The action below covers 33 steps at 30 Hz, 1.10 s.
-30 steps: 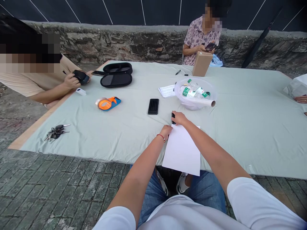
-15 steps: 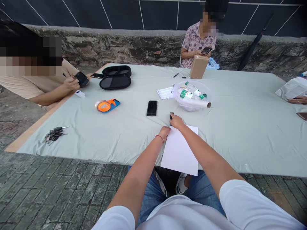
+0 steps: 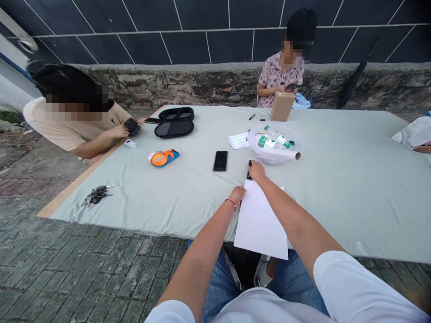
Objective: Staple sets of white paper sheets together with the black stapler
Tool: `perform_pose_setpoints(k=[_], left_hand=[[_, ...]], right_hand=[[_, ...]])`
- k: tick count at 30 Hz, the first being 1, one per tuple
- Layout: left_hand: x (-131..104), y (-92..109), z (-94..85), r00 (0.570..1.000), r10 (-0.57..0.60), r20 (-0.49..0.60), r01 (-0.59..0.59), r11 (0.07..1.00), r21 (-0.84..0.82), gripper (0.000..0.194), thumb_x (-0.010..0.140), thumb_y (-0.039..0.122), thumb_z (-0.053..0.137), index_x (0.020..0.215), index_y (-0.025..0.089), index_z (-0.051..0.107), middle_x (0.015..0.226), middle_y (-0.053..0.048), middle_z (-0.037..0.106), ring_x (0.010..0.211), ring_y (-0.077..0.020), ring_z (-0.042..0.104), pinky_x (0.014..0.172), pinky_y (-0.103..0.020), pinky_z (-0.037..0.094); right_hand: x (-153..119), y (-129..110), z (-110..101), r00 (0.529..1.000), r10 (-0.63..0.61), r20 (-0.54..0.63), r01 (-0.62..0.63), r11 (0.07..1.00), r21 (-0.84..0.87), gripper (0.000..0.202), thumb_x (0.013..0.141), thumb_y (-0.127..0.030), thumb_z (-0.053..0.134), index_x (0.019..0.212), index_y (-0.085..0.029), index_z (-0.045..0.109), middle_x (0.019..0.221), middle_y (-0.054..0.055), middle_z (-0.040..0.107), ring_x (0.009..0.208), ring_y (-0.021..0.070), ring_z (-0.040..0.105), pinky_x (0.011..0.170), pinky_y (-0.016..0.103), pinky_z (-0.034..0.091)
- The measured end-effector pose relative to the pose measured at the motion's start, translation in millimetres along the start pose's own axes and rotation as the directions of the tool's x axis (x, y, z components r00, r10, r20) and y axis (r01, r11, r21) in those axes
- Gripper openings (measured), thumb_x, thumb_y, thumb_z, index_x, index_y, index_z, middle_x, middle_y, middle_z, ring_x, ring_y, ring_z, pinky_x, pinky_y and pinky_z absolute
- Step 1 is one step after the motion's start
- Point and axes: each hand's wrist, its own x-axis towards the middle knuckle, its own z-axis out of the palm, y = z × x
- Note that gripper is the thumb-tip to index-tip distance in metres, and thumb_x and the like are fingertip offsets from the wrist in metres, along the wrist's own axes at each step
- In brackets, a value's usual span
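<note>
Soft, even daylight casts faint shadows on the tablecloth; wide-angle distortion stretches the edges

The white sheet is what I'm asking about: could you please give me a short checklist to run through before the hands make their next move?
1. Left hand at the white sheet's far left corner: ok.
2. Right hand holding the small black object: ok.
3. Black object's near end over the sheet's edge, not just beside it: cannot tell; too small to make out.
4. Sheet lying wholly on the cloth-covered table: not ok; its near end juts past the table's near edge.
5. Black phone clear of the sheet: ok; it lies apart, beyond the left hand.
</note>
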Motion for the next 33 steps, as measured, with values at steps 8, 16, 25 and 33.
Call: perform_pose_setpoints(k=[8, 16, 25, 33], left_hand=[[-8.1, -6.6, -6.6, 0.999, 0.032, 0.0, -0.032, 0.997, -0.075, 0.003, 0.083, 0.017, 0.065, 0.085, 0.015, 0.064, 0.072, -0.002, 0.068, 0.067, -0.0133, 0.062, 0.066, -0.022, 0.048], [-11.3, -13.3, -24.7, 0.98, 0.132, 0.15, -0.078, 0.944, -0.32, 0.021, 0.083, 0.028, 0.068, 0.095, 0.016, 0.058, 0.087, -0.004, 0.069, 0.073, -0.0139, 0.065, 0.069, -0.025, 0.052], [-16.3, -13.8, -31.6, 0.971, 0.18, 0.16, -0.104, 0.913, -0.393, 0.028, 0.077, 0.03, 0.078, 0.094, 0.018, 0.059, 0.09, -0.002, 0.071, 0.086, -0.0126, 0.067, 0.081, -0.023, 0.052], [-13.5, -17.6, -37.2, 0.957, 0.216, 0.194, -0.109, 0.887, -0.449, 0.039, 0.069, 0.038, 0.086, 0.091, 0.019, 0.06, 0.087, -0.003, 0.071, 0.087, -0.0164, 0.067, 0.084, -0.028, 0.052]], right_hand=[[-59.8, 138.7, -1.0, 0.947, 0.102, -0.303, -0.047, 0.982, 0.183, 0.054, 0.097, -0.045, 0.039, 0.137, -0.011, 0.052, 0.122, 0.018, 0.067, 0.123, 0.0297, 0.059, 0.107, 0.044, 0.042], [-132.9, 188.8, 13.0, 0.973, 0.218, 0.074, -0.19, 0.583, 0.79, 0.045, 0.09, -0.055, 0.055, 0.121, -0.022, 0.058, 0.111, 0.012, 0.075, 0.103, 0.0226, 0.072, 0.091, 0.035, 0.059], [-132.3, 167.4, 19.9, 0.975, 0.214, 0.059, -0.195, 0.701, 0.686, 0.055, 0.089, -0.05, 0.055, 0.138, -0.023, 0.051, 0.13, 0.009, 0.067, 0.119, 0.0229, 0.065, 0.096, 0.038, 0.056], [-142.6, 176.6, 5.8, 0.958, 0.017, 0.287, -0.259, 0.482, 0.837, 0.049, 0.081, -0.057, 0.071, 0.113, -0.02, 0.07, 0.098, 0.007, 0.072, 0.082, 0.0177, 0.063, 0.073, 0.031, 0.051]])
